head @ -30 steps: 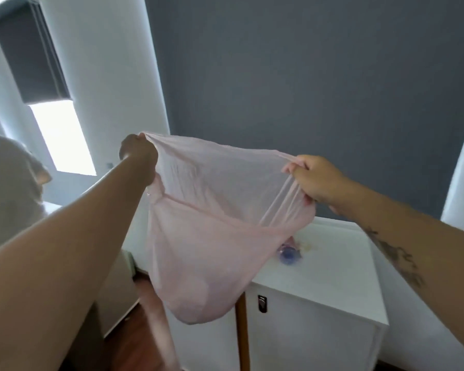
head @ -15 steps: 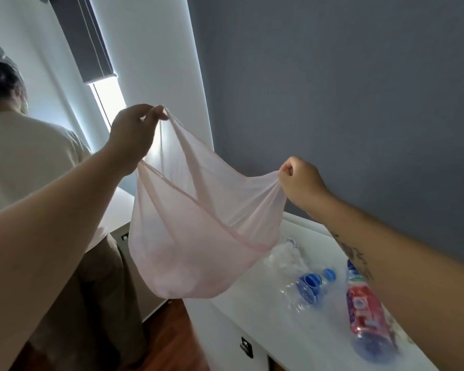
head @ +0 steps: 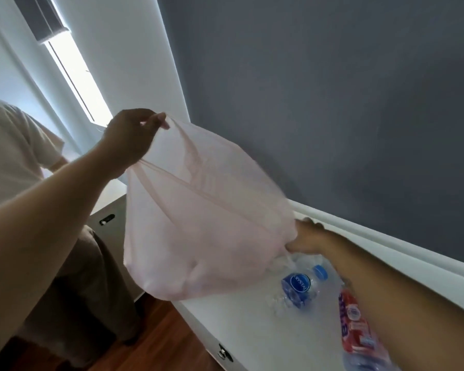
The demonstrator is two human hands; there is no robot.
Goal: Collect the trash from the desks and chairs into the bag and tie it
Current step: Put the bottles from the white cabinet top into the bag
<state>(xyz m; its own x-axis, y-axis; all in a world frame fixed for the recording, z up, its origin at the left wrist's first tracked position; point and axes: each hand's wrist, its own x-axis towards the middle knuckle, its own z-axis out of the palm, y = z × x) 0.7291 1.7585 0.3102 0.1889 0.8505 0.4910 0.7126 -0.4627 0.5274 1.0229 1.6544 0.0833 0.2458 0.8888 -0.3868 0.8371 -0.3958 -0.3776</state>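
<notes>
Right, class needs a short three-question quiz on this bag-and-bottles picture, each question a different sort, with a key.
1. True or false: the pink bag lies flat on the white desk.
2. Which hand holds the bag higher? A) left hand B) right hand
3. Fill in: the crushed bottle has a ____ cap.

Key
1. False: both hands hold it up.
2. A
3. blue

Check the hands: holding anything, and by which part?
Both hold the pink trash bag by its rim: left hand pinches the raised edge, right hand grips the opposite edge low over the white desk.
</notes>
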